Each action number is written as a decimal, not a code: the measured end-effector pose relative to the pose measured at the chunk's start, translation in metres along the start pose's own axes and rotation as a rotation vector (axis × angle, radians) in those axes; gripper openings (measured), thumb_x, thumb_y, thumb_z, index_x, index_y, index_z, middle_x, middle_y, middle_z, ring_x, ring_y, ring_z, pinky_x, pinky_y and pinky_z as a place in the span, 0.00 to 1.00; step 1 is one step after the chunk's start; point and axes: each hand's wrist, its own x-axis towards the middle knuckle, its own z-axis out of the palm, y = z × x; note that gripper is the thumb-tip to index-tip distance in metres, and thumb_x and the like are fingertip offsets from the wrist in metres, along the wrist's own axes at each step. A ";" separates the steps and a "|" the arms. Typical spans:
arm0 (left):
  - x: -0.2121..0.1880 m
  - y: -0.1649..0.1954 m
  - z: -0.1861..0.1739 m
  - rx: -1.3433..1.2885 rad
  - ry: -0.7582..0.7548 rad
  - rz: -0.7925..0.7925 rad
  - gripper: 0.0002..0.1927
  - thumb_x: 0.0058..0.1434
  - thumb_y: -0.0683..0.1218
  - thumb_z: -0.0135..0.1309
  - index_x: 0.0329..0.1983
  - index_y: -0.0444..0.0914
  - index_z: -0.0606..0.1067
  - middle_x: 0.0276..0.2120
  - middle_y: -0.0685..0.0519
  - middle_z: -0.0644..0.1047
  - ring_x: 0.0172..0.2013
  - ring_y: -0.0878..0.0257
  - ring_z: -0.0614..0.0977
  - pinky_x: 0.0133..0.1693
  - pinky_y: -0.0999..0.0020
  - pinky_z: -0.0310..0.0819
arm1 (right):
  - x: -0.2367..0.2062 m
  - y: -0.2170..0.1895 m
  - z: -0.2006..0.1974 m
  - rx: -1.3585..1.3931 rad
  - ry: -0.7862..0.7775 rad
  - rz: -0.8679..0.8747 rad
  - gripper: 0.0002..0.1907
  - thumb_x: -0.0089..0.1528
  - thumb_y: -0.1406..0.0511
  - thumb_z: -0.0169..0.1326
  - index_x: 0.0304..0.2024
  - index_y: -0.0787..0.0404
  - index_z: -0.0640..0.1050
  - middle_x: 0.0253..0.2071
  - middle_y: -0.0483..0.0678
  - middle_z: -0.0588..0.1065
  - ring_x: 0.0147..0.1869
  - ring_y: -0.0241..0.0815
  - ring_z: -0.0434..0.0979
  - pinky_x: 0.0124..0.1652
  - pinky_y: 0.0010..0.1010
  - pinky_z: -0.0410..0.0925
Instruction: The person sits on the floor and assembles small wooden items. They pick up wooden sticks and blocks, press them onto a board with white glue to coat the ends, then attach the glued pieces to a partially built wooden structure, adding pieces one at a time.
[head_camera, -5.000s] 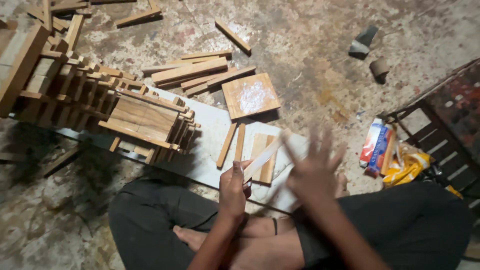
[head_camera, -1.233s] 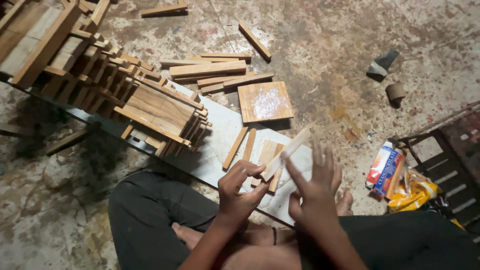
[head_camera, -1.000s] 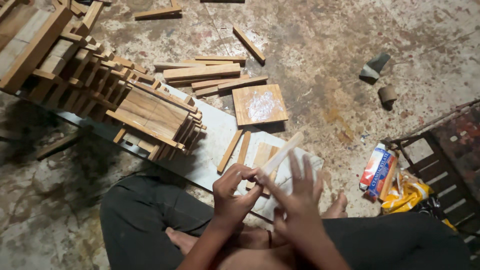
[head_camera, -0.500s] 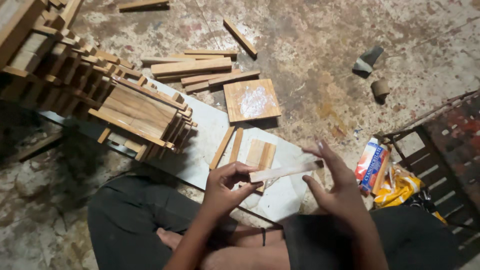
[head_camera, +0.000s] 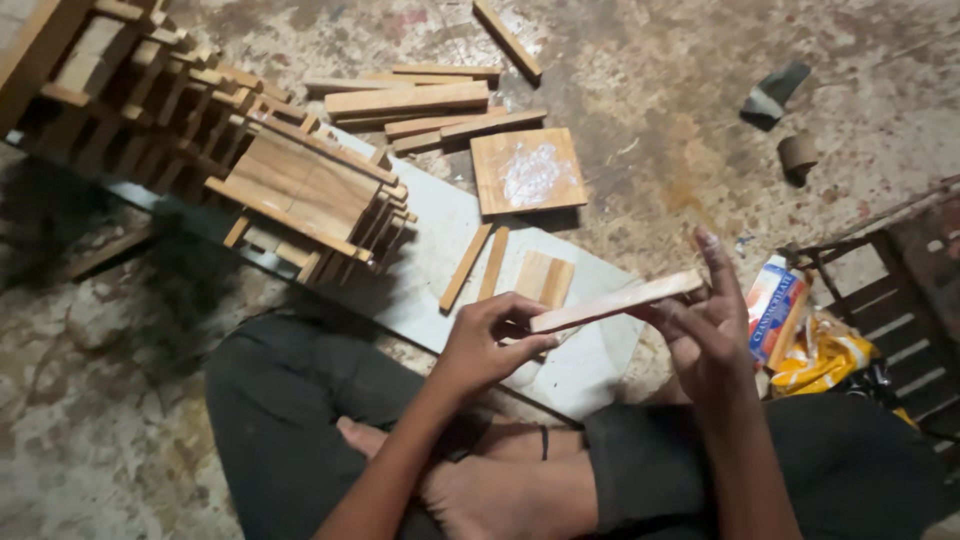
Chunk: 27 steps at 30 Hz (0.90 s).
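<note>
I sit cross-legged on the floor with a thin wooden strip (head_camera: 612, 302) held level over my lap. My left hand (head_camera: 488, 345) grips the strip's near end. My right hand (head_camera: 704, 325) has its fingers spread and rests against the strip's far end. Below the strip lies a pale grey board (head_camera: 440, 250) with two narrow sticks (head_camera: 480, 265) and a short flat wooden piece (head_camera: 544, 277) on it.
A square wooden tile smeared with white glue (head_camera: 527, 170) lies beyond the board, with loose slats (head_camera: 405, 100) behind it. Stacked wooden frames (head_camera: 300, 195) fill the upper left. A glue packet (head_camera: 775, 310), a yellow bag (head_camera: 820, 355) and a dark rack (head_camera: 890, 290) are at right.
The strip has swung from tilted upward to nearly level. My right hand has slid outward to its far end while my left keeps hold.
</note>
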 end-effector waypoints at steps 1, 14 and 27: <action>-0.002 0.000 -0.002 0.081 -0.021 -0.001 0.16 0.53 0.42 0.69 0.44 0.34 0.80 0.35 0.51 0.83 0.35 0.68 0.86 0.38 0.72 0.83 | 0.001 0.003 -0.001 0.070 0.013 -0.013 0.47 0.59 0.76 0.51 0.79 0.58 0.50 0.50 0.54 0.75 0.54 0.49 0.79 0.54 0.46 0.76; 0.005 -0.012 -0.011 0.945 0.368 0.048 0.22 0.54 0.45 0.64 0.52 0.38 0.76 0.45 0.43 0.76 0.43 0.44 0.79 0.43 0.51 0.75 | 0.036 0.081 -0.013 -0.459 0.084 0.299 0.47 0.54 0.73 0.60 0.72 0.63 0.52 0.41 0.58 0.74 0.40 0.46 0.79 0.35 0.36 0.76; 0.010 -0.016 -0.009 0.965 0.337 0.005 0.26 0.54 0.44 0.63 0.56 0.37 0.72 0.43 0.42 0.75 0.44 0.42 0.79 0.43 0.49 0.74 | 0.020 0.088 0.023 -1.053 0.173 0.170 0.43 0.54 0.68 0.64 0.69 0.64 0.59 0.31 0.51 0.80 0.27 0.41 0.82 0.30 0.33 0.74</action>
